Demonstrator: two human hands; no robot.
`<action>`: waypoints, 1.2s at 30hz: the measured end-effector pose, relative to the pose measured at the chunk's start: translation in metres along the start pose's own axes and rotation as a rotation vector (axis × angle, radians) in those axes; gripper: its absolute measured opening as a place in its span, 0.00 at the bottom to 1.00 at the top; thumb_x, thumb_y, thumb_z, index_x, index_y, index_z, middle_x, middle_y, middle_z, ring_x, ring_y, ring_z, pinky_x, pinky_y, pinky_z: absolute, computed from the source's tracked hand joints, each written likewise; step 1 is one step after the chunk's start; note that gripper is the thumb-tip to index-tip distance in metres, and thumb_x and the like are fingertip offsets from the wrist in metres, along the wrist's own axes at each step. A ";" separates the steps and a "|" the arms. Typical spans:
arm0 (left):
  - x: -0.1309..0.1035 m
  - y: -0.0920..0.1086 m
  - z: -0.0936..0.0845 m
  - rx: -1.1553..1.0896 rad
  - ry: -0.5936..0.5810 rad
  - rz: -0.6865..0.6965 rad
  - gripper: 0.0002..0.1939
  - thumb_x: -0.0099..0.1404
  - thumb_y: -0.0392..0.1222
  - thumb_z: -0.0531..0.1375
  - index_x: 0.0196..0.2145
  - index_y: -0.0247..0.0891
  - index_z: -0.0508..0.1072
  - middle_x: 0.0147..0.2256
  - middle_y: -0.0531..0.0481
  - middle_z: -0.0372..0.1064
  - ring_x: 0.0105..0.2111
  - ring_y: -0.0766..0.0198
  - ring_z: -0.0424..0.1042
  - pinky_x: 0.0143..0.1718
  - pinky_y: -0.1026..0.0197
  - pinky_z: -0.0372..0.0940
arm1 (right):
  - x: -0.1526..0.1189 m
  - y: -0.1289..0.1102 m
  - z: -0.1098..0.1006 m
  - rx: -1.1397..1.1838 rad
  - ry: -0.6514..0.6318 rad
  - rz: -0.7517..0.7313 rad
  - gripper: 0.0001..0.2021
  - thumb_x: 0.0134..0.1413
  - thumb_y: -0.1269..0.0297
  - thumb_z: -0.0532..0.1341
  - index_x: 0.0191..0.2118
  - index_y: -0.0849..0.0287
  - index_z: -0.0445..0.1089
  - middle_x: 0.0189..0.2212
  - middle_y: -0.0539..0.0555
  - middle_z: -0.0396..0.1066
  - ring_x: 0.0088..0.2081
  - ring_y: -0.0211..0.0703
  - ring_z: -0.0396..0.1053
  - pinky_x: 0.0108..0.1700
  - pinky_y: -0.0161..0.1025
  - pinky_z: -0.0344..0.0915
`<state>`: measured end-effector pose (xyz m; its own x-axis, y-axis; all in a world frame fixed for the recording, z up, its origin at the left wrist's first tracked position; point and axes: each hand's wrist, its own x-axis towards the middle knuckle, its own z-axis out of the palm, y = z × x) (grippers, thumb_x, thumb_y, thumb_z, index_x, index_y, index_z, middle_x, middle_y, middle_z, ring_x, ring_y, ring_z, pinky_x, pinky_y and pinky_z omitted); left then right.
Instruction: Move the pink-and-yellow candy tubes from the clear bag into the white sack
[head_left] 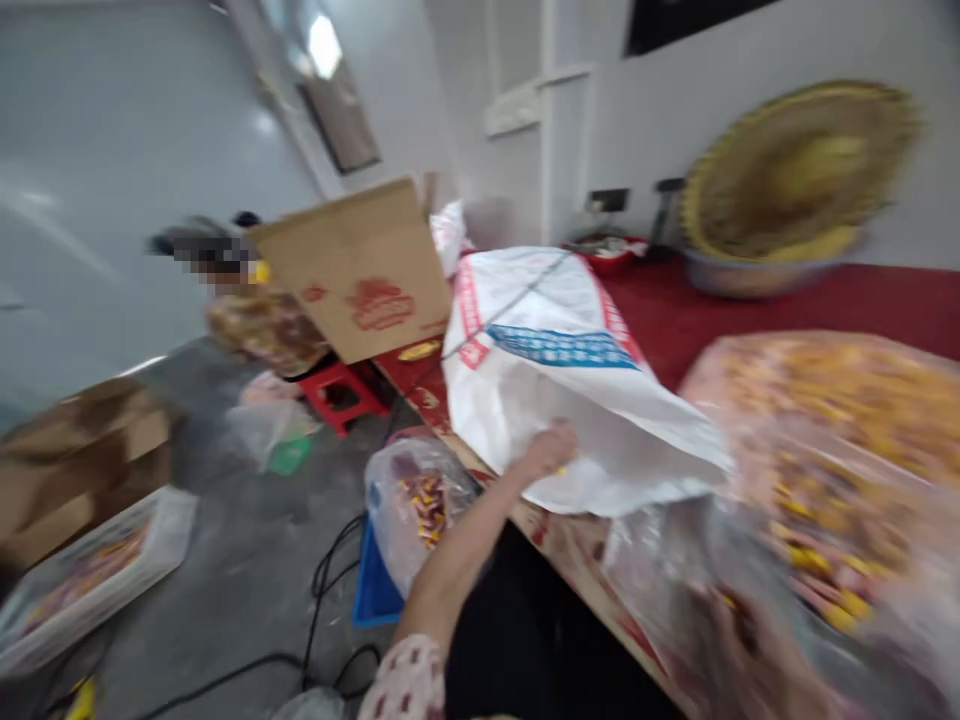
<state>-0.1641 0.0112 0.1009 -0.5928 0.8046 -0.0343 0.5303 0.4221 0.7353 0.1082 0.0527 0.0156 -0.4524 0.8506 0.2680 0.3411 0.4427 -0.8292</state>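
My left hand (549, 450) reaches into the open mouth of a large white sack (525, 410) with red and blue print, lying on the table. Its fingers look curled closed, with a small yellow bit showing beside them; what they hold is not clear. My right hand (757, 650) is low on the right, smeared by motion, among clear plastic film (660, 560). A dark reddish and yellow patch shows beside its fingers. Past it, a big clear plastic bag (840, 480) is full of small yellow and pink wrapped pieces.
On the red-covered table (660, 330) stand a yellow-rimmed round basket (795, 180), a red bowl (611, 262) and a cardboard box (367, 270). Below are a blue crate (371, 580), a red stool (341, 395), a white tray (97, 590) and black cables (319, 590). Another person (262, 320) is beyond.
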 end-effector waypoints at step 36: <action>-0.082 0.045 0.106 0.070 -0.119 0.339 0.17 0.69 0.55 0.60 0.49 0.42 0.69 0.44 0.46 0.74 0.35 0.60 0.75 0.40 0.58 0.71 | -0.037 0.005 -0.026 0.117 0.503 0.271 0.13 0.74 0.62 0.53 0.48 0.55 0.75 0.48 0.60 0.73 0.51 0.48 0.73 0.57 0.45 0.70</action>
<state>-0.0274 0.0082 0.0652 -0.3037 0.9450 0.1213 0.7271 0.1476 0.6705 0.1479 0.0308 0.0146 0.0952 0.9721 0.2145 0.2838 0.1800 -0.9418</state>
